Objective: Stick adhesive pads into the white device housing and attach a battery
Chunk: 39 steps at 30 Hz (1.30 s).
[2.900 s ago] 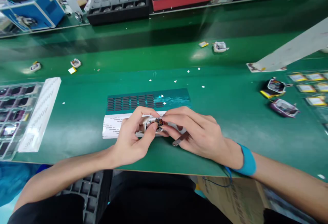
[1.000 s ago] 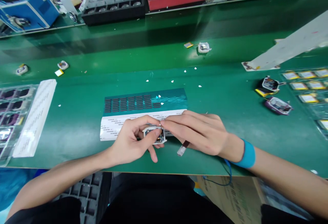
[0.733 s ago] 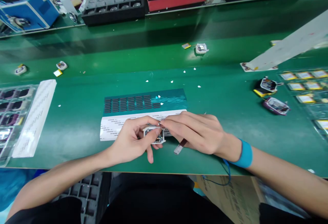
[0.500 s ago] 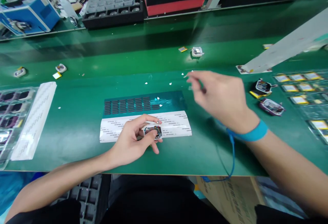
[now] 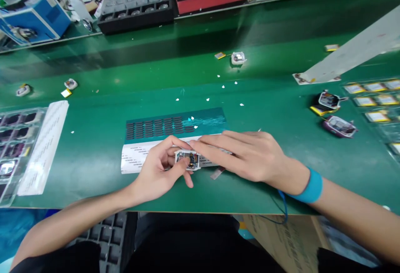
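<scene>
My left hand (image 5: pixel 162 169) grips a small white watch case (image 5: pixel 188 160), its circuit board facing up and the thumb lying on it. My right hand (image 5: pixel 246 154) is beside the case, its stretched fingertips at the case's upper right edge. A thin, pale strip-like tool (image 5: pixel 218 173) sticks out below the right palm and seems held there; most of it is hidden. Under both hands lies a printed white backing paper (image 5: pixel 134 158). Just beyond is a teal sheet (image 5: pixel 212 117) with rows of small dark adhesive pieces.
Opened watch cases (image 5: pixel 339 126) with batteries lie at right, near rows of batteries (image 5: pixel 386 99). A slanted white post (image 5: pixel 346 48) stands there. Another white case (image 5: pixel 238 58) sits at the back. At left are a clear tray (image 5: pixel 23 119) and a paper strip (image 5: pixel 46 144). White specks dot the mat.
My right hand has come down and left from above the mat to the watch case, its pinch now stretched out. Some white specks newly show on the mat. My left hand keeps its hold.
</scene>
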### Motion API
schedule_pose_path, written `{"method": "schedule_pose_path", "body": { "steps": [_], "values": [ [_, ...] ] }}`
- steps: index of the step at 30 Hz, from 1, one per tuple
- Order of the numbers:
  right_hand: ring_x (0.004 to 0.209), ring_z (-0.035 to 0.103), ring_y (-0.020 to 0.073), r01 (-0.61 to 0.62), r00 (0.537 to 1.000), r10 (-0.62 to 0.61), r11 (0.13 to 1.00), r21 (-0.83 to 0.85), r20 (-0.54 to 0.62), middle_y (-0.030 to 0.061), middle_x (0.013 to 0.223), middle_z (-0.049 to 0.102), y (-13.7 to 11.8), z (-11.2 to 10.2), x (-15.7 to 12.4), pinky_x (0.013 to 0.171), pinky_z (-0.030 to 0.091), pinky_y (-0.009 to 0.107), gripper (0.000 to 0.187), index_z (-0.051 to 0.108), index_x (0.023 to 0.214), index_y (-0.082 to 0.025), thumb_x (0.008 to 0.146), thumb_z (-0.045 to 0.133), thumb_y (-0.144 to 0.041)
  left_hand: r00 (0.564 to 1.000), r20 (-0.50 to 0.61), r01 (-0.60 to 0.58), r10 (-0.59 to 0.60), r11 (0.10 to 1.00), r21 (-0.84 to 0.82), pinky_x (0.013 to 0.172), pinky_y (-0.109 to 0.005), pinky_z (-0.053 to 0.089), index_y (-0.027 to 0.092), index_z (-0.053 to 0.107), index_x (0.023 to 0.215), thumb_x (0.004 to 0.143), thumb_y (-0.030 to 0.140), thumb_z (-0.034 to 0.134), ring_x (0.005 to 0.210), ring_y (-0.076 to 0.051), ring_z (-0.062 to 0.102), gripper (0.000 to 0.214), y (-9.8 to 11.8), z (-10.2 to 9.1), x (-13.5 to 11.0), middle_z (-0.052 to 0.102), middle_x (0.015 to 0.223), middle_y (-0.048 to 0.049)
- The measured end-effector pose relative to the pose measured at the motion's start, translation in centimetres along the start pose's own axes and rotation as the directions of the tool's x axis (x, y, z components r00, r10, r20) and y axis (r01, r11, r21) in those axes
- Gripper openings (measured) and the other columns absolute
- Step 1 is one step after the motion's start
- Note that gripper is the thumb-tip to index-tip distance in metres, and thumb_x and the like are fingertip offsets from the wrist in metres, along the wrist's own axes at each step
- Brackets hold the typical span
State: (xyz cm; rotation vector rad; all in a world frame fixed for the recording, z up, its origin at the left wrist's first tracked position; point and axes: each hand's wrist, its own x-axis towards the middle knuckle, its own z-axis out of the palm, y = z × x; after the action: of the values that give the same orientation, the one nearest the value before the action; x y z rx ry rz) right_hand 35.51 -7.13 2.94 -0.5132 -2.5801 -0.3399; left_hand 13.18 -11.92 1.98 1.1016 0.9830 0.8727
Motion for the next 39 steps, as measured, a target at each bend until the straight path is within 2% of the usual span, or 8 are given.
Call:
{"method": "schedule_pose_path", "body": {
  "steps": [4,15,24,27,29,32,35,39],
  "values": [
    [0.080,0.072,0.0143,0.035,0.999,-0.035,0.999,-0.003,0.026,0.0041,0.108,0.078,0.4,0.0,-0.4,0.053,0.048,0.025,0.032,0.061,0.128,-0.020,0.100,0.048,-0.009,1.000,-0.013,0.003,-0.003,1.000,0.016,0.056,-0.020,0.055,0.016,0.053,0.101,0.094,0.024,0.065,0.053,-0.012,0.074,0.016,0.1,-0.1,-0.1,0.068,0.074,0.0027],
    [0.072,0.073,0.0148,0.039,0.997,-0.036,0.999,0.038,-0.069,0.0071,0.094,0.079,-0.6,1.1,0.1,0.050,0.050,0.027,0.027,0.068,0.108,-0.010,0.101,0.042,-0.008,0.995,-0.088,-0.042,0.046,0.998,0.050,0.049,-0.018,0.052,0.018,0.049,0.102,0.094,0.016,0.061,0.059,-0.014,0.076,0.014,-0.6,0.6,-0.2,0.069,0.087,0.0001],
    [0.065,0.069,0.0178,0.072,0.995,-0.077,0.993,-0.095,-0.060,0.0124,0.085,0.078,-1.8,0.9,0.7,0.046,0.049,0.029,0.031,0.071,0.103,-0.003,0.099,0.041,-0.010,0.944,-0.167,-0.231,0.283,0.933,0.276,0.056,-0.020,0.062,0.018,0.056,0.100,0.093,0.015,0.066,0.062,-0.015,0.077,0.012,-1.5,1.0,-1.0,0.073,0.077,0.0002],
    [0.067,0.069,0.0169,0.001,0.997,0.003,0.999,0.053,-0.078,0.0106,0.087,0.078,-2.0,1.3,0.6,0.047,0.048,0.028,0.030,0.069,0.105,-0.008,0.100,0.040,-0.011,0.929,-0.160,-0.270,0.333,0.908,0.320,0.052,-0.017,0.059,0.017,0.057,0.094,0.094,0.013,0.063,0.055,-0.013,0.075,0.007,-1.3,1.0,-1.0,0.071,0.070,0.0009],
    [0.071,0.069,0.0152,-0.140,0.986,0.162,0.943,0.301,-0.049,0.0072,0.087,0.076,-2.0,1.7,0.5,0.052,0.049,0.026,0.024,0.066,0.106,-0.014,0.102,0.043,-0.016,0.922,-0.128,-0.301,0.366,0.884,0.357,0.053,-0.017,0.058,0.017,0.056,0.091,0.093,0.011,0.062,0.053,-0.012,0.073,0.009,-1.2,0.9,-1.0,0.071,0.067,0.0009],
    [0.064,0.061,0.0111,-0.312,0.937,0.339,0.714,0.627,0.081,0.0024,0.081,0.069,-1.7,2.0,0.6,0.056,0.047,0.023,0.015,0.064,0.096,-0.017,0.102,0.055,-0.028,0.906,-0.048,-0.362,0.421,0.828,0.429,0.056,-0.018,0.058,0.018,0.055,0.095,0.092,0.007,0.060,0.057,-0.013,0.074,0.013,-1.1,0.7,-0.8,0.072,0.067,0.0005],
    [0.055,0.049,0.0074,-0.408,0.885,0.420,0.496,0.766,0.199,-0.0025,0.072,0.059,-1.7,1.7,1.1,0.050,0.039,0.021,0.018,0.063,0.086,-0.018,0.097,0.065,-0.033,0.869,0.050,-0.441,0.492,0.724,0.531,0.062,-0.019,0.060,0.017,0.056,0.104,0.091,0.005,0.063,0.068,-0.014,0.077,0.018,-0.9,0.4,-0.7,0.076,0.077,-0.0023],
    [0.056,0.048,0.0074,-0.399,0.887,0.413,0.454,0.797,0.209,-0.0034,0.070,0.058,-1.4,1.0,1.3,0.052,0.038,0.022,0.019,0.063,0.084,-0.019,0.097,0.066,-0.032,0.837,0.119,-0.495,0.534,0.647,0.580,0.070,-0.017,0.060,0.016,0.060,0.109,0.091,0.006,0.066,0.078,-0.013,0.078,0.022,-0.5,0.0,-0.5,0.080,0.091,-0.0046]
  ]
}}
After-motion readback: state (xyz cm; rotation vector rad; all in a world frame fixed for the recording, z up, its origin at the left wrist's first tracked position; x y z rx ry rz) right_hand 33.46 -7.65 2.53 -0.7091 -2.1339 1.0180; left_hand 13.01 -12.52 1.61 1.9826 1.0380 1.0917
